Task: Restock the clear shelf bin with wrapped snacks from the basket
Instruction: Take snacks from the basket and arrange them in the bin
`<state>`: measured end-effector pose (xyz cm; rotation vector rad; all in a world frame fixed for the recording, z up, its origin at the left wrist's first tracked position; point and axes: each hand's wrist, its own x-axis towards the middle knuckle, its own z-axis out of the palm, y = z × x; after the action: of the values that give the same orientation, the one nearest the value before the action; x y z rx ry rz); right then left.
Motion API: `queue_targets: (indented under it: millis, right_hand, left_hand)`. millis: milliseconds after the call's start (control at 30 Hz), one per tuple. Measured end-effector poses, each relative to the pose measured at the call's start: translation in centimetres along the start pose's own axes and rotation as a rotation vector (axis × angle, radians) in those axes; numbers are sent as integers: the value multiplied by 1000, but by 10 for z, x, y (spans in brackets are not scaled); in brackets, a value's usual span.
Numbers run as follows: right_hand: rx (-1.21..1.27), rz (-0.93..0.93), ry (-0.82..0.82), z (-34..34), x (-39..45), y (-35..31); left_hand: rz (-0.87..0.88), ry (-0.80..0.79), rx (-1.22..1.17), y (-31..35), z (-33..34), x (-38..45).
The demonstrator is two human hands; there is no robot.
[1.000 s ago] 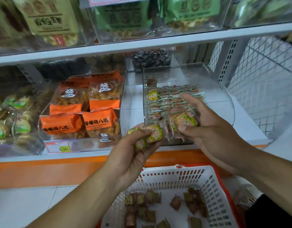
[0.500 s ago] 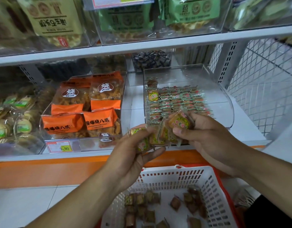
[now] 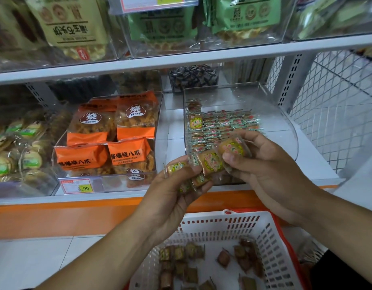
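Clear bin (image 3: 285, 114): sits on the shelf, partly filled, rows stacked edge-up to save room.
Basket (image 3: 270, 243): directly below, remaining snacks within reach.
Left hand (image 3: 176, 191): clutches spare wrapped snacks (image 3: 210, 162) as reserve.
Right hand (image 3: 270, 170): pinches one snack (image 3: 233, 148), likely next for the bin.

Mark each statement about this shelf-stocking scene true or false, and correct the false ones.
1. Both hands hold wrapped snacks. True: the left hand and the right hand each grip wrapped snacks in front of the shelf.
2. The clear shelf bin is completely full. False: the clear shelf bin holds snacks only in its left part; the right part shows bare floor.
3. The basket is empty. False: the basket has wrapped snacks lying in its bottom.
4. Orange bags sit in the bin to the left. True: the orange bags fill the neighbouring bin.
5. The price tag reads 9.90. True: the price tag shows it.
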<state>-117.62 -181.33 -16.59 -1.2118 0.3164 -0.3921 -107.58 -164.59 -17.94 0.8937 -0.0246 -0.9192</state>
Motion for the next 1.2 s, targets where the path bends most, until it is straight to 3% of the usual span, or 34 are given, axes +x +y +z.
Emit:
queue_targets:
  millis: [167,300,433,600,700,933,1000,1133,1200]
  right_hand:
    - [-8,54,117,5,-6,5]
    - [-56,213,-36,11,-10,11]
    - [65,349,-91,10,-7,6]
    - [110,409,-267,3,-2,-6]
    - [91,391,-315,2,3,-7]
    - [3,322,-245,0,46,-19]
    - [-127,229,-172,-2,68,-19]
    - [-883,-48,50,-7,113,-1]
    - [-942,-52,50,-3,134,13]
  left_hand:
    - [95,-16,68,-1,-4,5]
    - [132,-28,148,-2,-6,6]
    - [128,-91,164,-1,-8,6]
    - [105,-171,138,6,-13,10]
    - [167,-141,275,9,-11,9]
    - [297,24,505,18,-2,19]
    - [280,52,455,20,2,24]
    - [199,65,377,21,6,38]
    - [168,56,361,21,8,44]
